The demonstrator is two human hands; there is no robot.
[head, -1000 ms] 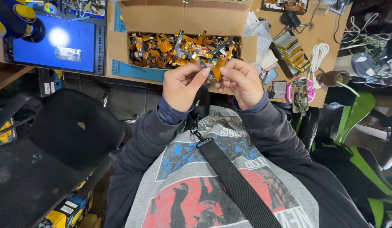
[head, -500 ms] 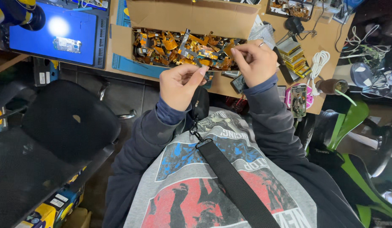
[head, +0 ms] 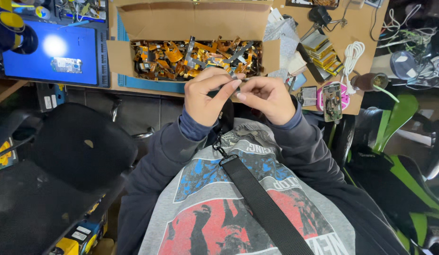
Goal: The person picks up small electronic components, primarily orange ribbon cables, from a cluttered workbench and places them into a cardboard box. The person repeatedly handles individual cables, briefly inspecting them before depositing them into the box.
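Crossing the printed grey shirt nearest the camera, a black shoulder strap (head: 262, 203) runs from 5 o'clock up toward the hands, with a black chair (head: 77, 146) at 9 o'clock. Just above the chest, the left hand (head: 207, 94) and right hand (head: 269, 97) meet fingertip to fingertip, both pinched narrow on a small grey metal part (head: 234, 78) held between them. Farther off at 12 o'clock stands an open cardboard box (head: 196, 21) full of orange flex-cable scraps (head: 181, 56), a blue work mat (head: 54, 52) at 10 o'clock, a coiled white cable (head: 352, 52) at 2 o'clock.

brown desk (head: 359, 101), black chair (head: 82, 146), blue mat (head: 37, 66)
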